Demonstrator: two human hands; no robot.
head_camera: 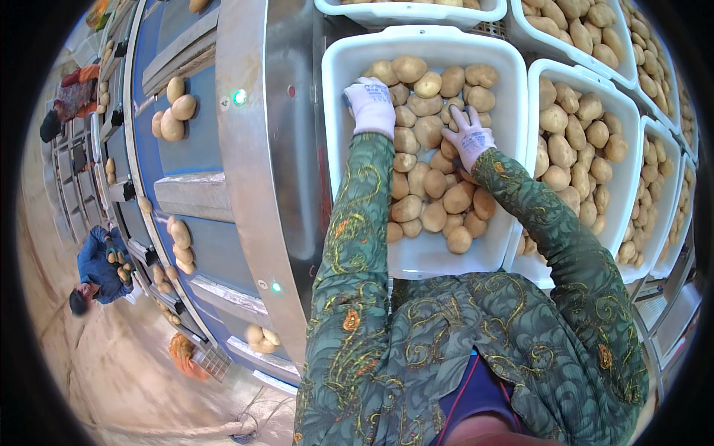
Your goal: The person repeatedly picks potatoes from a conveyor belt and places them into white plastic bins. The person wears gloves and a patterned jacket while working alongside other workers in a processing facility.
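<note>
A white plastic tub (pixel 519 111) in front of me holds a layer of potatoes (pixel 428 131), with its bottom showing at the near end. My left hand (pixel 370 106), in a white knitted glove, reaches over the tub's left side beside the potatoes; its fingertips point down and are partly hidden, so its hold is unclear. My right hand (pixel 469 131), gloved alike, rests on the potatoes right of the middle. Its fingers are spread over a potato (pixel 453 107), and the thumb side lies against others.
A metal-framed machine (pixel 245 139) with blue compartments carrying potatoes runs along my left. More white tubs of potatoes (pixel 585 139) stand close on the right and at the far side. Beyond the machine, a person in blue (pixel 100 267) holds potatoes; another person (pixel 75 95) is farther off.
</note>
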